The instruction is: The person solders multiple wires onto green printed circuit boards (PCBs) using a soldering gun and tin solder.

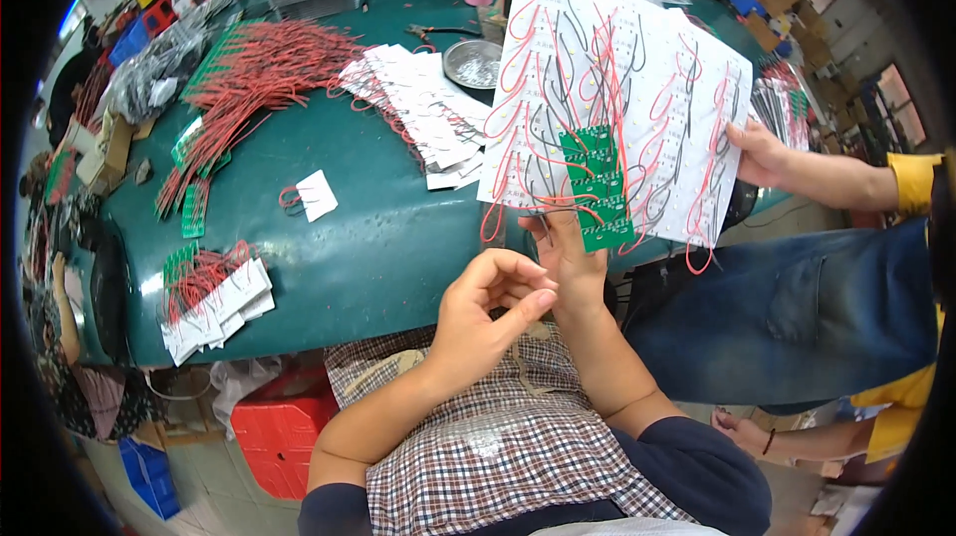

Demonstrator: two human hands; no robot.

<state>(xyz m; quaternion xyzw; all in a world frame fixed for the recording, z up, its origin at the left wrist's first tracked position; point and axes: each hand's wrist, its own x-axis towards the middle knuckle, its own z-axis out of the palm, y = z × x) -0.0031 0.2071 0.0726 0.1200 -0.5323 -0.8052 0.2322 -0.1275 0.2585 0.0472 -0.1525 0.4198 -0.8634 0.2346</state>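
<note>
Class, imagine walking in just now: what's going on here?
The person's right hand is at the lower end of a green circuit board, its grip partly hidden; the left hand, half-curled, appears empty. A co-worker's hand grips a white sheet with red and black wires, behind the board.

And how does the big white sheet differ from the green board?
The white sheet is pale, while the green board is green. The white sheet is broad; the green board is a much smaller, narrow strip, in front of it. Both look flat and roughly rectangular.
</note>
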